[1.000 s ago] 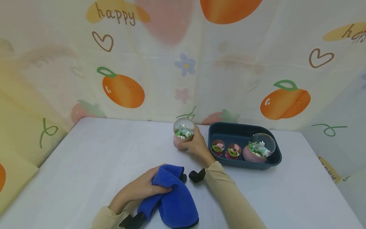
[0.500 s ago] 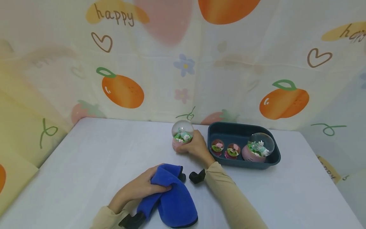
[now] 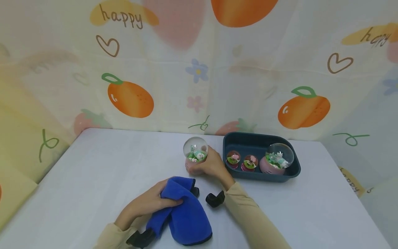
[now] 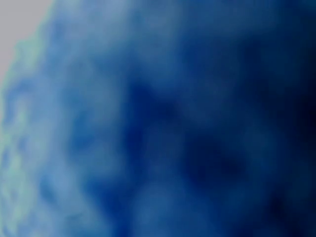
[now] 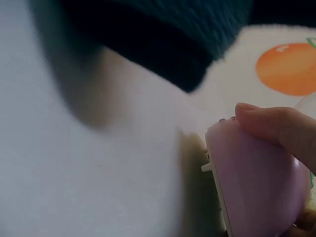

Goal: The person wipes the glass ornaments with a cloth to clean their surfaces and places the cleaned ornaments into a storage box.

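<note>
My right hand (image 3: 209, 164) grips the pink base of a snow globe (image 3: 195, 152) with a clear dome and a green and white scene inside. In the right wrist view the thumb lies along the pink base (image 5: 256, 173), whose flat underside faces left. My left hand (image 3: 149, 200) pinches a blue cloth (image 3: 189, 218) with dark edging, which hangs in folds nearer to me. The blurred cloth (image 4: 148, 123) fills nearly all of the left wrist view. Part of the cloth (image 5: 163, 34) also shows at the top of the right wrist view.
Right of the globe stands a dark blue tray (image 3: 248, 138). It holds another large snow globe (image 3: 278, 159) and two small globes (image 3: 233, 158) with pink bases. A white sheet (image 3: 102, 166) covers the table, and a printed curtain (image 3: 174, 86) hangs behind it.
My right hand has brought the snow globe down toward me and closer to the cloth. The left hand still holds the cloth, and the whole head view has shifted slightly.
</note>
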A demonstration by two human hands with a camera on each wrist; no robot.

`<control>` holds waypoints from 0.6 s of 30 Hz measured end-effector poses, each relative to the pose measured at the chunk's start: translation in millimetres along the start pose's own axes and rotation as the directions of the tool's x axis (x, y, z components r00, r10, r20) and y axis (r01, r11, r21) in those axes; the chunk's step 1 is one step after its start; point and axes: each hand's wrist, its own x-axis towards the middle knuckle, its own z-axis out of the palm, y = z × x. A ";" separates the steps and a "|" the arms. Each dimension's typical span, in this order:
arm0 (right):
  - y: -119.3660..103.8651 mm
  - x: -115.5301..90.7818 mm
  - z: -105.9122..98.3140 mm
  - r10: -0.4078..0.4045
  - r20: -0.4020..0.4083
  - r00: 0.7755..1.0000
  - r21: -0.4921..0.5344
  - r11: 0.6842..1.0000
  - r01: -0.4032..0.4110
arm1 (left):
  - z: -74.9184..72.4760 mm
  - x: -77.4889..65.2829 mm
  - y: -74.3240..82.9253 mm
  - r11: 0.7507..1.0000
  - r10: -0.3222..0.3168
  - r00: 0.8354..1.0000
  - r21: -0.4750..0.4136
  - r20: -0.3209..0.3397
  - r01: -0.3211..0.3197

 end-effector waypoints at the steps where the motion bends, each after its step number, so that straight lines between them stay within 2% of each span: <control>1: 0.3 -3.2 -0.5 -0.002 0.001 1.000 -0.005 1.000 0.002 | -0.3 -0.4 0.5 1.000 -0.002 1.000 -0.004 0.001 0.002; 5: 2.0 -16.4 -3.2 -0.029 0.002 1.000 0.020 0.999 0.029 | -2.9 -3.7 2.7 1.000 -0.005 1.000 -0.009 0.007 0.006; 11: 0.0 -39.4 -13.0 -0.086 -0.048 0.995 0.078 0.993 0.090 | -11.8 -8.0 4.5 0.999 0.001 0.999 -0.033 0.036 0.000; 15: -3.8 -57.1 -19.3 -0.113 -0.065 0.992 0.085 0.989 0.118 | -21.3 -13.1 4.1 0.993 0.034 0.999 -0.115 0.034 -0.030; 18: -4.5 -70.1 -25.4 -0.121 -0.095 0.988 0.080 0.989 0.128 | -26.0 -16.3 4.5 0.975 0.078 0.997 -0.208 -0.025 -0.082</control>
